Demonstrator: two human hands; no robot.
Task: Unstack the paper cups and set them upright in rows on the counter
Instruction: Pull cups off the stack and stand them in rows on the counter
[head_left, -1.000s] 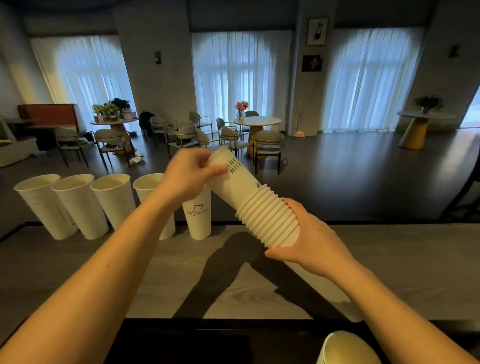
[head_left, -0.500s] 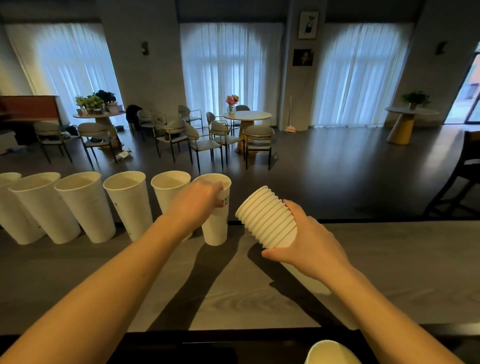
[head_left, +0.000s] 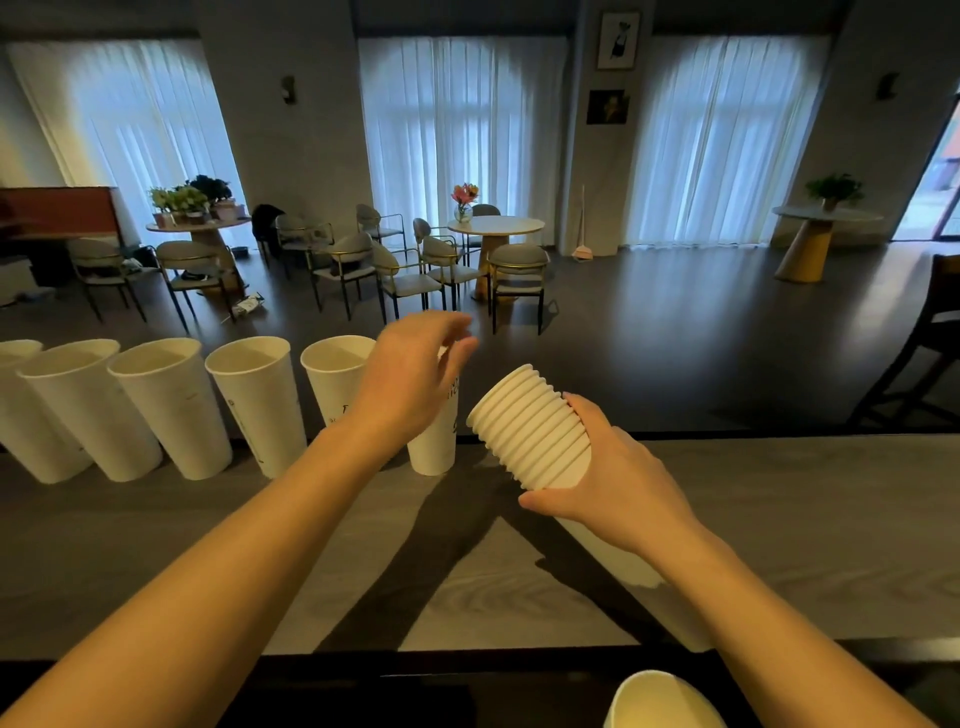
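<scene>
A row of several white paper cups (head_left: 171, 410) stands upright along the far edge of the grey counter (head_left: 779, 519). The newest cup (head_left: 434, 441) is the rightmost in the row, with dark print on its side. My left hand (head_left: 410, 379) hovers over it with fingers spread, partly hiding its rim and not gripping it. My right hand (head_left: 613, 483) holds a tilted stack of nested cups (head_left: 530, 426), rims pointing up and left, just right of the row.
Another cup rim (head_left: 660, 701) shows at the bottom edge below the counter. Beyond the counter lie a dark floor, chairs and round tables (head_left: 493, 228). A dark chair (head_left: 924, 338) stands at the far right.
My left hand pulled a cup off the stack, set it upright at the right end of the row, and has now let go with fingers opening above it. The stack stayed in my right hand.
</scene>
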